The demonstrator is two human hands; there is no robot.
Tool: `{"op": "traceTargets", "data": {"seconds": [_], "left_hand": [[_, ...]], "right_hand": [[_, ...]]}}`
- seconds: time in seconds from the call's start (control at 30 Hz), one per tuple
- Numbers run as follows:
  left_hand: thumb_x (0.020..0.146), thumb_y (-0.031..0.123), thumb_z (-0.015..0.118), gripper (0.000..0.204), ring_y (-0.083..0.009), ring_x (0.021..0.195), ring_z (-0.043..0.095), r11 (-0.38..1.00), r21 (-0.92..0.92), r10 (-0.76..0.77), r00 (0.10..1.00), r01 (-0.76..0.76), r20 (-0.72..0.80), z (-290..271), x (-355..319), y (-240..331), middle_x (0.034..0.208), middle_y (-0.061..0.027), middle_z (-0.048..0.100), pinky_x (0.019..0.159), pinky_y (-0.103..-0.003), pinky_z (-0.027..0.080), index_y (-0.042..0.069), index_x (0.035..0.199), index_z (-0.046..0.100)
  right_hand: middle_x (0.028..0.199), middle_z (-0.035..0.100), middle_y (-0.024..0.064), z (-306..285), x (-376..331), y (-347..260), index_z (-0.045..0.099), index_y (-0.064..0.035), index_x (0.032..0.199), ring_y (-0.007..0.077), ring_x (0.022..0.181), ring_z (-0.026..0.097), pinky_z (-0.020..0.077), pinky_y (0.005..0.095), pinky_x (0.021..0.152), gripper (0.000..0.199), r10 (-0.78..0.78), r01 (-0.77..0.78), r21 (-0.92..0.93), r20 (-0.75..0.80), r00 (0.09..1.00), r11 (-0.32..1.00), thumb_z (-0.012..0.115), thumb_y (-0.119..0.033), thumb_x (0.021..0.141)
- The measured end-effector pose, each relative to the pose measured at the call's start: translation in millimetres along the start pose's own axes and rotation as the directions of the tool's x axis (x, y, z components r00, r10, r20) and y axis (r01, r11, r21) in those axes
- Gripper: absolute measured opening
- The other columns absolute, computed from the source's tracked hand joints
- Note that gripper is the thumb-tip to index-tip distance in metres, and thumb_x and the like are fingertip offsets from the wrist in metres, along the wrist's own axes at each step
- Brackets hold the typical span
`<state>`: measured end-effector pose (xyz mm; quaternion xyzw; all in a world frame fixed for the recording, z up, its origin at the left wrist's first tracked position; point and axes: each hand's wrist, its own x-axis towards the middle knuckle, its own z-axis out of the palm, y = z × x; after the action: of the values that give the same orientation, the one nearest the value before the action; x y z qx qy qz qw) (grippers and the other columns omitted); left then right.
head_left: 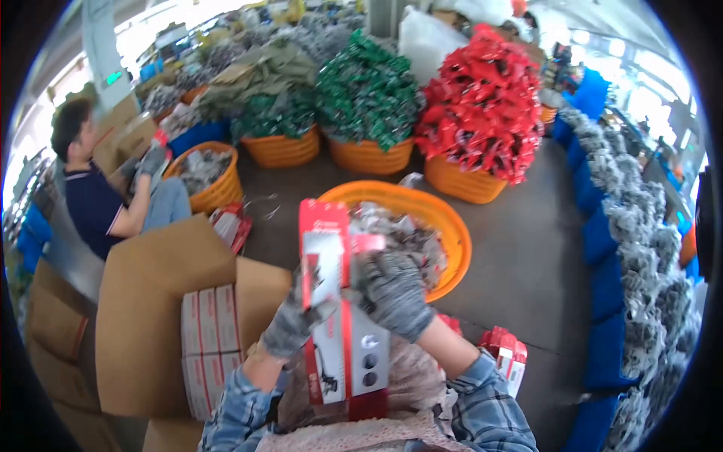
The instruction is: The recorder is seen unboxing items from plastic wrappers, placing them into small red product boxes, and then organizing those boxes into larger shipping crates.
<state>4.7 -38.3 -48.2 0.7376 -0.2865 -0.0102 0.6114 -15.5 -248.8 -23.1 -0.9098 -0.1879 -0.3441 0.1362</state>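
Note:
A long red, white and grey printed carton (pixel 328 361) stands upright in front of my body, with a raised red and white panel (pixel 322 226) at its upper end and a small red flap sticking out to the right. My left hand (pixel 292 324), in a grey knit glove, is closed around the carton's left side at mid-height. From the right, my right hand (pixel 398 294), gloved alike, curls its fingers against the carton's edge below the flap. Those fingertips are blurred and partly hidden. A patterned apron (pixel 410 369) covers my lap beneath the carton.
An orange basket (pixel 456 248) of grey wrapped pieces stands just beyond my hands. At left, an open cardboard box (pixel 151 301) holds several packed cartons (pixel 215 324). Red cartons (pixel 506 354) lie on the floor at right. A co-worker (pixel 98 181) sits at left; blue bins (pixel 602 301) line the right.

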Motion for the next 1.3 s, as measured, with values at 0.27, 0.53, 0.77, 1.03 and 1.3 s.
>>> {"op": "traceTargets", "data": {"seconds": [0.27, 0.53, 0.77, 1.03, 1.3], "left_hand": [[0.077, 0.028, 0.074, 0.077, -0.0216, 0.112, 0.052, 0.992, 0.058, -0.121, 0.989, 0.116, 0.084, -2.4, -19.2, -42.6, 0.125, -0.0135, 0.050, 0.094, -0.034, 0.042, 0.005, 0.138, 0.035], [0.064, 0.034, 0.084, 0.090, -0.0216, 0.111, 0.053, 0.901, -0.357, 0.188, 0.965, -0.244, -0.186, 21.8, -13.1, 16.2, 0.113, -0.0100, 0.058, 0.093, -0.034, 0.044, 0.007, 0.137, 0.038], [0.063, 0.032, 0.085, 0.099, -0.0222, 0.112, 0.052, 0.727, 0.296, 0.426, 0.745, -0.620, 0.514, -25.3, 19.9, 8.1, 0.122, -0.0102, 0.053, 0.096, -0.036, 0.044, 0.005, 0.141, 0.030], [0.070, 0.021, 0.075, 0.067, -0.0195, 0.108, 0.054, 0.736, -0.676, -0.018, 0.998, -0.032, -0.067, -21.9, -11.4, -17.3, 0.119, -0.0082, 0.055, 0.093, -0.034, 0.046, 0.005, 0.129, 0.048], [0.074, 0.021, 0.070, 0.059, -0.0186, 0.106, 0.055, 0.940, -0.330, -0.107, 0.993, 0.086, -0.045, -2.9, -8.6, -3.9, 0.117, -0.0086, 0.056, 0.090, -0.032, 0.046, 0.001, 0.125, 0.050]], "right_hand": [[0.078, 0.061, 0.0173, -28.6, 13.9, -5.3, 0.062, -0.0026, 0.081, 0.0340, 0.073, 0.061, 0.0462, 0.0444, 0.068, 0.034, -0.141, 0.084, 0.124, 0.588, 0.796, 0.989, 0.061, -0.037, 0.079], [0.078, 0.061, 0.0105, -32.8, 14.4, -27.3, 0.064, -0.0093, 0.081, 0.0292, 0.075, 0.060, 0.0456, 0.0400, 0.072, 0.024, -0.267, 0.167, 0.546, 0.109, 0.957, 0.821, 0.061, -0.033, 0.079], [0.090, 0.060, 0.0052, -30.2, 72.6, -45.9, 0.062, -0.0097, 0.092, 0.0248, 0.089, 0.058, 0.0430, 0.0373, 0.082, 0.028, -0.411, 0.423, 0.409, -0.122, 0.903, 0.809, 0.066, -0.031, 0.074], [0.095, 0.058, 0.0092, 10.7, 48.7, -47.9, 0.059, -0.0031, 0.094, 0.0228, 0.087, 0.057, 0.0425, 0.0408, 0.082, 0.029, 0.224, 0.062, 0.689, -0.318, 0.921, 0.722, 0.065, -0.028, 0.082], [0.095, 0.053, 0.0094, 19.5, -5.4, -33.0, 0.056, -0.0033, 0.100, 0.0209, 0.089, 0.051, 0.0424, 0.0346, 0.079, 0.027, 0.266, -0.337, 0.816, 0.233, 0.935, 0.470, 0.063, -0.025, 0.086]]}}
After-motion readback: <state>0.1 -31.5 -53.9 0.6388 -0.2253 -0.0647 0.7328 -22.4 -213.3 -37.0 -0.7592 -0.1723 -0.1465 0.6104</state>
